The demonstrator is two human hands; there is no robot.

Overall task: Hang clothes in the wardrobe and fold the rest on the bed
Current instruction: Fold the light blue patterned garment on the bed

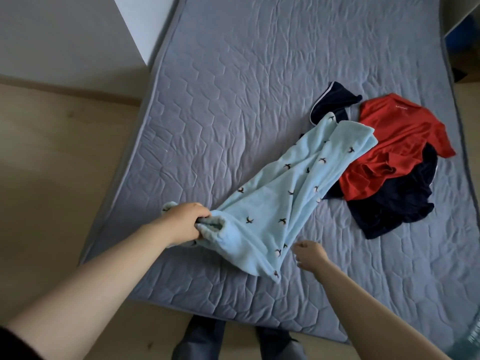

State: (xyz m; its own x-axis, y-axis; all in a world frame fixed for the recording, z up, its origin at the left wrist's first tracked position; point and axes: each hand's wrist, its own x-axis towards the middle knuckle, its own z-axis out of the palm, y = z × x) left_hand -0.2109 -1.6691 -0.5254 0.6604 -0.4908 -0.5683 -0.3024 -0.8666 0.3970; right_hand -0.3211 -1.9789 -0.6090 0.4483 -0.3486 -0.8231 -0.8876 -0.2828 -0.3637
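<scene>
A pair of light blue fleece trousers [280, 193] with small dark bird prints lies stretched across the grey quilted bed [233, 87]. My left hand [185, 222] grips the bunched waistband at the near left end. My right hand [309, 255] hovers just right of the trousers' near edge, fingers relaxed, holding nothing. A red T-shirt [400, 141] lies crumpled to the right on top of a dark navy garment [400, 209]. Another navy piece with white trim [332, 105] lies under the far end of the trousers.
A white wardrobe side [65, 32] stands at the far left beside the bed. Beige floor [52, 178] runs along the bed's left and near edges. My legs in dark trousers [207, 339] stand at the near edge. A wooden piece of furniture [470, 61] sits at the far right.
</scene>
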